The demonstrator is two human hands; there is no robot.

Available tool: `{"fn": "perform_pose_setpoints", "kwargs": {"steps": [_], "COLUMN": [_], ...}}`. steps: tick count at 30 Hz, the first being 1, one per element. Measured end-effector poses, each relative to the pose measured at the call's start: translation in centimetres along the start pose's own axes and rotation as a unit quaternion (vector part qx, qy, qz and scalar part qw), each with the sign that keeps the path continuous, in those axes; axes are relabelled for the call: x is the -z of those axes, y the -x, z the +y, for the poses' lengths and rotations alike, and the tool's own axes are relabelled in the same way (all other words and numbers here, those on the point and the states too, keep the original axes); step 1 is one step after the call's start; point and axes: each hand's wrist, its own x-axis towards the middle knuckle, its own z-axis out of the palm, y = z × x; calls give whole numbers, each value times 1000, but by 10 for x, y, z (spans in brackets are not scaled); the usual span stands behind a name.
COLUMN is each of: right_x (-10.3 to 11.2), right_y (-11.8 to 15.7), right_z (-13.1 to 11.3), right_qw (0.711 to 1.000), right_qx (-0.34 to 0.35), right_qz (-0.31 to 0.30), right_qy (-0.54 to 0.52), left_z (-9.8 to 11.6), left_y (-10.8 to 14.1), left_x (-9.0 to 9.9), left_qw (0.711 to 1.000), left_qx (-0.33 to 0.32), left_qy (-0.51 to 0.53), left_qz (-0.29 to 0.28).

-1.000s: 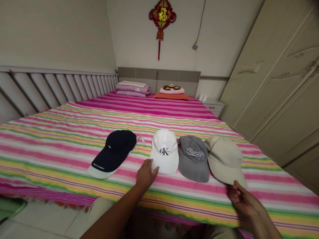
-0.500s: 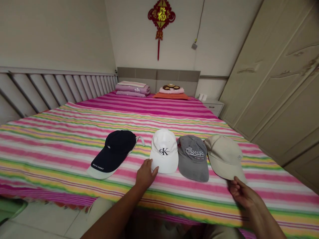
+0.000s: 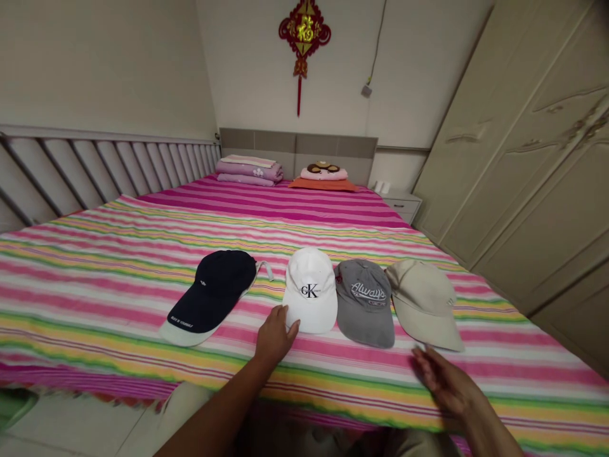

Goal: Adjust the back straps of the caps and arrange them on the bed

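Note:
At the lower left corner of the brim of a white cap (image 3: 310,317), my left hand (image 3: 276,333) has its thumb and fingers closed on the edge. The cap has dark letters on its front and lies flat. Just below the brim of a beige cap (image 3: 421,295) hovers my right hand (image 3: 440,377), empty, with fingers loosely bent and apart. Between the white and beige caps sits a grey cap (image 3: 365,324) with white "Always" lettering, its brim pointing toward me. A dark navy cap (image 3: 216,285) with a pale brim edge lies apart on the left, turned diagonally.
The caps lie on a bed with a striped bedspread (image 3: 118,273). Folded purple bedding (image 3: 250,171) and a pink pile (image 3: 324,172) are by the headboard (image 3: 333,152). A white railing (image 3: 118,158) borders the left; a wardrobe (image 3: 528,165) and nightstand (image 3: 400,204) stand right.
My right hand has let go of the beige cap's brim and moved left and slightly down. My left hand stays at the white cap. The view has shifted slightly.

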Motion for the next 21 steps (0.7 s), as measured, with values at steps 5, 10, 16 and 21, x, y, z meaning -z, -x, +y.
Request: {"fn": "perform_pose_setpoints", "kwargs": {"steps": [5, 10, 16, 21], "right_x": [-35, -65, -76, -72], "right_y": [17, 5, 0, -6], "right_z": [37, 57, 56, 43], "right_qw": [995, 995, 993, 995], "right_qx": [-91, -75, -69, -66], "right_qz": [-36, -36, -52, -45], "right_qy": [-10, -57, -76, -64], "left_z": [1, 0, -1, -1], "left_y": [0, 0, 0, 0], "left_x": [0, 0, -1, -2], "left_qw": [1000, 1000, 1000, 1000], "left_qx": [-1, 1, 0, -2], "left_qy": [1, 2, 6, 8], "left_qz": [-2, -1, -4, 4]}}
